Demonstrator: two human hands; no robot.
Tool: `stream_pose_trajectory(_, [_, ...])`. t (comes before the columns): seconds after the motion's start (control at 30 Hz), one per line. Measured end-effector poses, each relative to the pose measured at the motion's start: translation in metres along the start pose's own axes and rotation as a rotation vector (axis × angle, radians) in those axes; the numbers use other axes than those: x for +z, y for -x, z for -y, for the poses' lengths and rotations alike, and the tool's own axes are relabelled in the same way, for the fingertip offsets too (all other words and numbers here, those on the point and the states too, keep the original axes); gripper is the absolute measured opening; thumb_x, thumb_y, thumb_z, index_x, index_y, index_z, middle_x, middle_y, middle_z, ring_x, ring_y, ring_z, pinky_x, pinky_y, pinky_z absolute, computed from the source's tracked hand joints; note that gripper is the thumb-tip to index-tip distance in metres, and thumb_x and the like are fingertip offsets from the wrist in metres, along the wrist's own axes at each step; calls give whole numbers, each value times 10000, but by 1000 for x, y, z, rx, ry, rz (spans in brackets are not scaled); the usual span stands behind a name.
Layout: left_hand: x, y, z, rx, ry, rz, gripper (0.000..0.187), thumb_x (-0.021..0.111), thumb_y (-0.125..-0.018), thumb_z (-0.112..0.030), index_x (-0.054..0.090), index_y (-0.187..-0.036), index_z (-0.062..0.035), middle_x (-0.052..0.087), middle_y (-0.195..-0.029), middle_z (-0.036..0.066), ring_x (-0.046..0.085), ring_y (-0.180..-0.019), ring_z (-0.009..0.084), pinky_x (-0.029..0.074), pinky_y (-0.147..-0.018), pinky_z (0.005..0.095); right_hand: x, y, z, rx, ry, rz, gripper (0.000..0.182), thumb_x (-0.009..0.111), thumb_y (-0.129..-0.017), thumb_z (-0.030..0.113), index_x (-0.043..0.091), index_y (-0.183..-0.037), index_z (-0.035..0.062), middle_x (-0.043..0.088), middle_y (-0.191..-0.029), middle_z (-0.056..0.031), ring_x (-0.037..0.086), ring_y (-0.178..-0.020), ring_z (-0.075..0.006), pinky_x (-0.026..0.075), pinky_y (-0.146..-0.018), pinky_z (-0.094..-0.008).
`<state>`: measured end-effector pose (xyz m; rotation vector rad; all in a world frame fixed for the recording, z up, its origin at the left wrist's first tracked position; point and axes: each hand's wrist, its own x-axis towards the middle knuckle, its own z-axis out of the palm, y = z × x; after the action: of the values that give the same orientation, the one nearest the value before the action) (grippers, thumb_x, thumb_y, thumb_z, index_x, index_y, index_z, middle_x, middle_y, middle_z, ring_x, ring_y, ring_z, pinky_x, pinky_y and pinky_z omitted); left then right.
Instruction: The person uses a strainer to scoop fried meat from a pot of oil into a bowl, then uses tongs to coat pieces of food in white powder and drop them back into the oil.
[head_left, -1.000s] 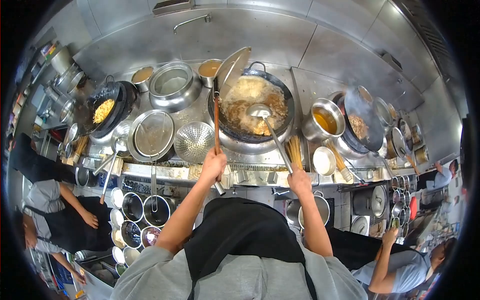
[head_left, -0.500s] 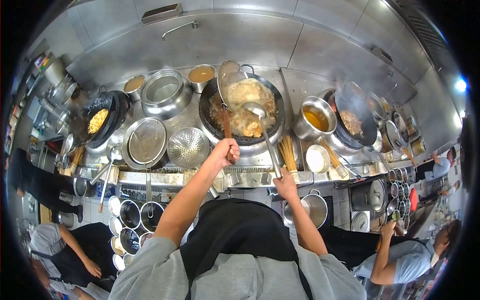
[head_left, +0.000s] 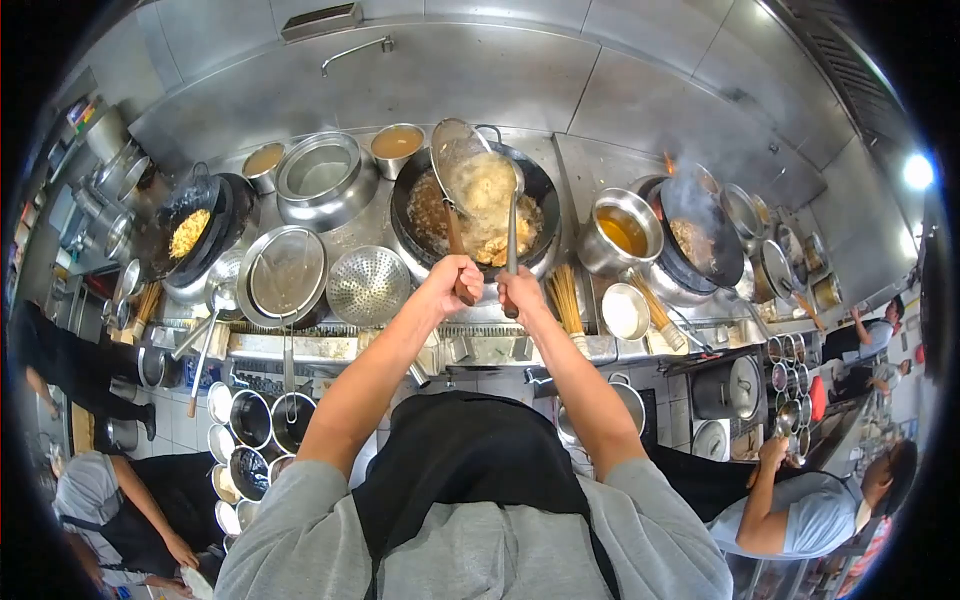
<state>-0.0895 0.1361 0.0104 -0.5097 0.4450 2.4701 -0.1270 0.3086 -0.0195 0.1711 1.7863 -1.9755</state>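
Note:
My left hand (head_left: pixel 452 284) is closed around the wooden handle of a wire-mesh skimmer (head_left: pixel 453 150), whose round basket leans into the wok (head_left: pixel 405 212) in front of me. With my right hand (head_left: pixel 521 291) I grip the handle of a ladle (head_left: pixel 513 222); its bowl dips among the food near the skimmer's edge. Pale battered-looking food (head_left: pixel 487 188) and a browner piece (head_left: pixel 498 247) bubble in brown oil. Both hands are close together above the wok's near rim.
A perforated strainer (head_left: pixel 368 289) and a fine-mesh sieve (head_left: pixel 285 276) lie on the left. To the right stand a pot of amber liquid (head_left: pixel 622 232), bamboo brushes (head_left: pixel 566 302) and a smoking wok (head_left: pixel 692 245). Co-workers (head_left: pixel 790 500) are at both sides.
My right hand has moved left and forward with the ladle, next to my left hand. The ladle's bowl now sits farther back. A flame shows behind the right wok.

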Motion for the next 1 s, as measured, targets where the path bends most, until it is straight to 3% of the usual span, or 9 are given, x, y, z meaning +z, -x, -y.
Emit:
stream_pose_trajectory(0.17, [-2,19,-9,-63,308,293,195,442,-847,-25,386,-676,-102,386,-572,-58,373,-436,50,374,-487,225,-30,17,22,62,-69,220,115,589,-875,78,505,-951,64,471,-571,31,435,-416,-79,346,-347,-248])
stream_pose_trajectory(0.3, [-10,45,-4,-41,507,505,106,444,-846,9,384,-772,-39,397,-596,-24,432,-459,65,399,-499,239,-49,38,21,-130,412,72,134,600,-863,108,528,-970,70,478,-574,25,439,-409,-71,329,-349,-240])
stream_pose_trajectory(0.37, [-14,62,5,-42,546,489,128,446,-825,3,374,-743,-62,385,-578,-37,411,-440,58,390,-475,242,-59,56,27,-174,386,56,189,594,-865,91,529,-1041,65,472,-573,28,433,-404,-69,325,-349,-232])
stream_pose_trajectory(0.57, [-37,96,38,-5,541,570,82,399,-840,2,437,-912,-1,385,-591,-26,424,-409,60,384,-462,259,-73,95,43,-270,343,25,225,581,-873,50,517,-1089,48,466,-554,30,401,-367,-68,312,-338,-227])
stream_pose_trajectory(0.67, [-32,99,46,-36,574,597,100,382,-849,-10,430,-937,-6,387,-591,-18,429,-402,69,381,-463,262,-44,105,43,-203,406,-43,248,584,-867,68,516,-1104,41,463,-551,21,405,-366,-79,315,-345,-240])
stream_pose_trajectory(0.77, [-28,98,49,-78,589,615,108,390,-849,-10,420,-951,-20,392,-597,-11,427,-396,71,377,-464,257,-37,95,43,-56,188,116,263,593,-861,87,517,-1104,19,449,-551,24,419,-390,-82,318,-364,-245])
stream_pose_trajectory(0.87, [-27,103,45,-71,536,611,102,393,-849,-14,417,-946,-31,393,-604,-17,422,-398,60,372,-459,253,-40,110,33,-225,429,35,278,598,-860,83,528,-1115,-2,478,-556,18,431,-394,-73,336,-373,-239])
stream_pose_trajectory(0.93, [-26,114,43,-85,473,585,97,397,-849,-19,422,-940,-40,393,-610,-25,416,-399,46,365,-450,245,-48,123,33,-311,530,-9,170,592,-847,58,523,-999,24,474,-579,8,450,-437,-84,349,-385,-250])
stream_pose_trajectory(1.0, [-25,119,42,-61,440,555,94,407,-847,-23,436,-933,-47,392,-614,-36,402,-396,35,360,-441,236,-42,134,41,-312,548,-25,161,587,-849,57,510,-988,28,467,-578,13,447,-442,-80,344,-386,-248])
